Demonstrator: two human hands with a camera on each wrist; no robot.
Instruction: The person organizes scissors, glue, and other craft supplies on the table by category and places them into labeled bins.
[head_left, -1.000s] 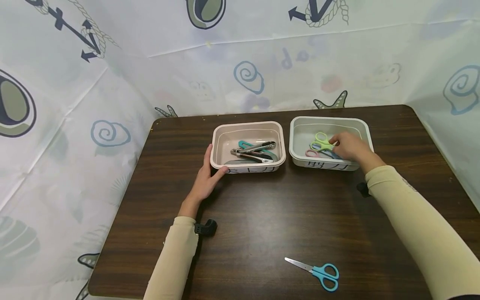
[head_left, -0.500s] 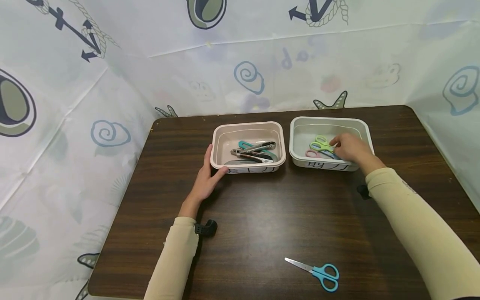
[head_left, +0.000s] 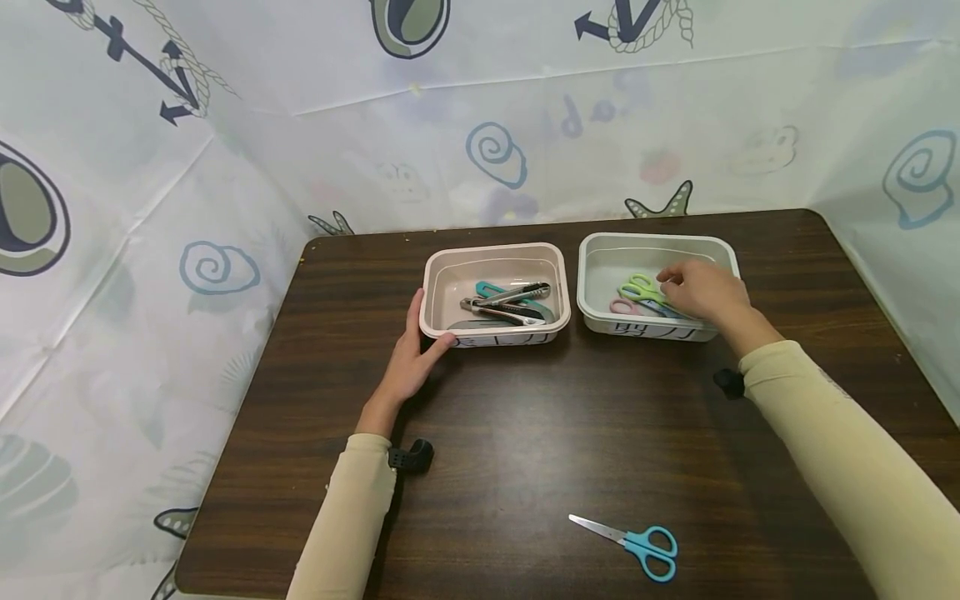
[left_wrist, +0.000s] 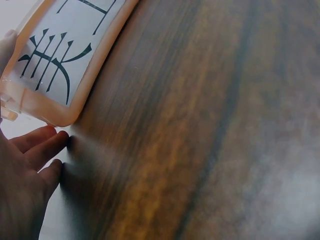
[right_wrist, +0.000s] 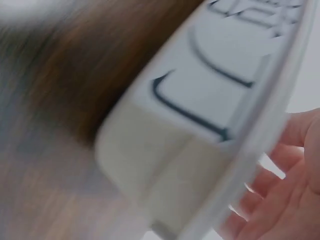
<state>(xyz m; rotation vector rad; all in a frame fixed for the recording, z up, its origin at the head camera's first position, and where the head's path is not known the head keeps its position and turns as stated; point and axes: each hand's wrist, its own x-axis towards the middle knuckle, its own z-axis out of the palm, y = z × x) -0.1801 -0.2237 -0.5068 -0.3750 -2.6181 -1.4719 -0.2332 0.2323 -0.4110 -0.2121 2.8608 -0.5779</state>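
Observation:
A beige plastic bin (head_left: 429,287) holds several box cutters (head_left: 513,304). My left hand (head_left: 407,367) rests against its near left corner, thumb on the front rim and fairly straight fingers along the left side. In the left wrist view, fingertips (left_wrist: 47,145) lie just below the bin's corner. A grey-white bin (head_left: 588,292) to the right contains scissors: a yellow-green pair (head_left: 640,287), with a pink handle (head_left: 624,307) and blue parts beside it. My right hand (head_left: 705,293) hovers over this bin, fingers loosely bent, by the yellow-green scissors and apparently holding nothing.
Blue-handled scissors (head_left: 651,546) lie on the dark wooden table (head_left: 510,467) near its front edge, blades toward the left. White labels with black writing face forward on both bins. A patterned white sheet (head_left: 420,167) hangs behind and at the sides.
The yellow-green scissors, first tilted up at my right fingertips, now lie lower in the grey-white bin. My right hand has drawn slightly off them. The left hand stays put.

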